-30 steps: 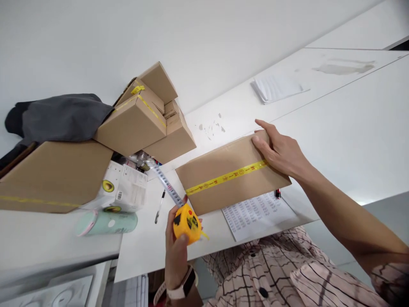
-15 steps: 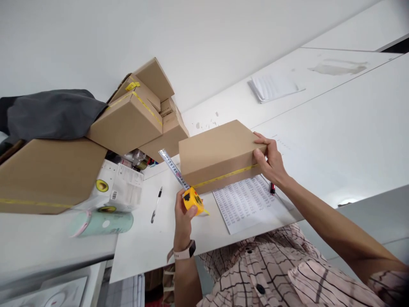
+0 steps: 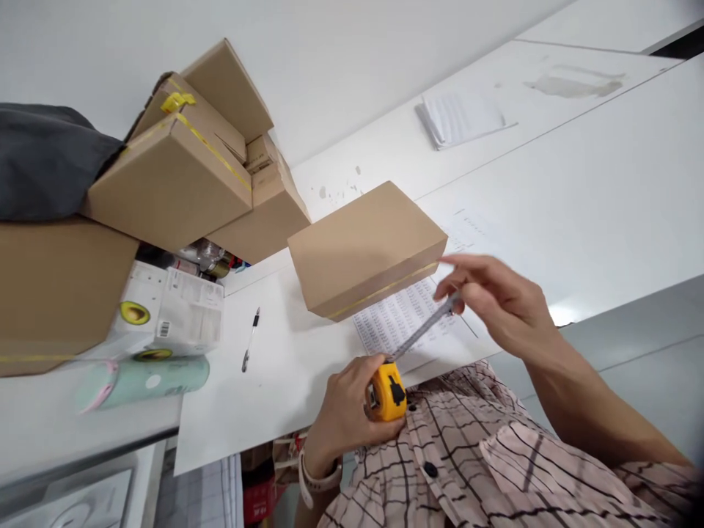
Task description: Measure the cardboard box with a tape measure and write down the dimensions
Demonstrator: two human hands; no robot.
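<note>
My left hand (image 3: 342,407) is wrapped round the yellow case of a tape measure (image 3: 391,392), close in front of my checked shirt. A length of metal blade (image 3: 422,331) runs out of it, up and to the right. At the blade's far end, the thumb and fingers of my right hand (image 3: 506,304) pinch it. A closed cardboard box (image 3: 368,249) with a yellow tape line along its side lies just beyond both hands. Part of it covers a printed sheet of figures (image 3: 393,315). The right fingertips are near the box's right corner; contact is unclear.
Several cardboard boxes (image 3: 176,187) are stacked at the left, with dark cloth (image 3: 49,161) over them. A pen (image 3: 251,339), a white carton with avocado pictures (image 3: 192,312) and a mint-green bottle (image 3: 157,383) lie nearby. Papers (image 3: 462,121) rest toward the back.
My right hand has let go of the box and now grips the blade's end. The tape measure has moved right and toward me, its blade turned rightward. The box now rests lower on the table.
</note>
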